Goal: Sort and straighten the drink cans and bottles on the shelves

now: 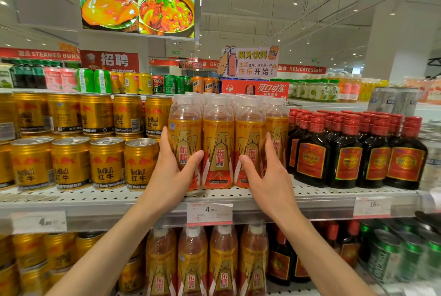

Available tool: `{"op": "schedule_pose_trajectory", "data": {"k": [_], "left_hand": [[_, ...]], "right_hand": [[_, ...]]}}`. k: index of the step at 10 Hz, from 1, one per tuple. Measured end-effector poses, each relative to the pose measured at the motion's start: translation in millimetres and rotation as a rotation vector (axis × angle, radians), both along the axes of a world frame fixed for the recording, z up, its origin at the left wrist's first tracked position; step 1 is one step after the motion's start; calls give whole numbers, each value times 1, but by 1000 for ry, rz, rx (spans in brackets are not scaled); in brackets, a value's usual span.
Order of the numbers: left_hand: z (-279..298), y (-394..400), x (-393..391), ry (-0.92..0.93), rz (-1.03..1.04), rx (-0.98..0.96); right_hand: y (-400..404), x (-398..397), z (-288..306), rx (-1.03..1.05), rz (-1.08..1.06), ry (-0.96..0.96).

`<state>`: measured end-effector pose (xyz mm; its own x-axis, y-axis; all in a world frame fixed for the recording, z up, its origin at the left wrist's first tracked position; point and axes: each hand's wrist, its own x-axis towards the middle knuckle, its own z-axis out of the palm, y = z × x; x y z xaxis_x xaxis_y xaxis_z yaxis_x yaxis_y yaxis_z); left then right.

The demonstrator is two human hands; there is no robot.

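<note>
A row of orange energy-drink bottles (218, 147) with white caps stands at the front of the perforated shelf (322, 194). My left hand (173, 169) wraps around the leftmost bottle (185, 138), thumb across its label. My right hand (267, 176) is cupped around the third bottle (249, 147), thumb on its front and fingers reaching between it and the fourth bottle (278, 135). All front bottles stand upright with labels facing me.
Gold Red Bull cans (107, 164) are stacked two high to the left. Dark bottles with red caps (346, 152) fill the right. A price tag (209, 213) hangs on the shelf edge. More orange bottles (222, 262) and cans sit on the shelf below.
</note>
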<state>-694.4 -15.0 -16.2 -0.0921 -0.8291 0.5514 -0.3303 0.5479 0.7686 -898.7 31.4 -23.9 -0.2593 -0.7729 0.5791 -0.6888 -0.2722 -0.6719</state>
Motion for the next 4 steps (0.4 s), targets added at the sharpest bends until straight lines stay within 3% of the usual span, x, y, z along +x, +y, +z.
{"op": "schedule_pose_trajectory", "data": {"k": [1, 2, 4], "left_hand": [[-1, 4, -4, -45, 117, -43], [-2, 15, -9, -108, 217, -210], [-9, 26, 6, -479, 340, -548]], "right_hand": [[0, 1, 0, 18, -22, 39], [6, 0, 2, 35, -41, 94], [19, 2, -5, -132, -161, 351]]}}
